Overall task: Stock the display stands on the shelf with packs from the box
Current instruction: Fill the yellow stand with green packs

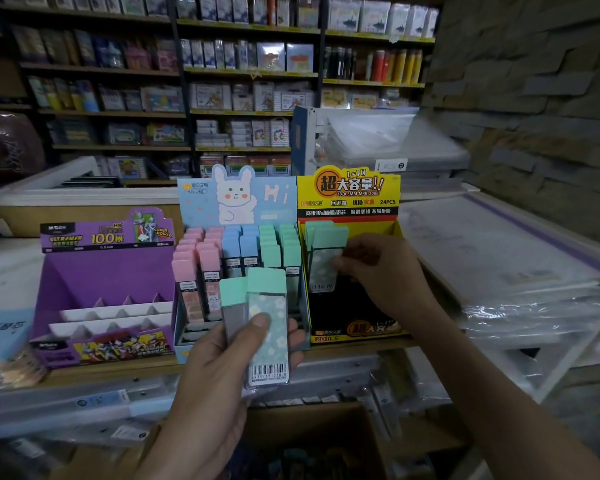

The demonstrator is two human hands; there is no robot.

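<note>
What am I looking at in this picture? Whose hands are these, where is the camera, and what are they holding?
There is no machine here. A person wears a camera on the head, so this single picture looks down at their own two hands in a shop. On a wooden shelf stand three cardboard displays: a purple stand, a blue stand with a rabbit, holding pink, blue and green packs, and a yellow stand. The right hand pinches a green pack at the yellow stand. The left hand holds two green packs. Below the shelf is a brown box.
</note>
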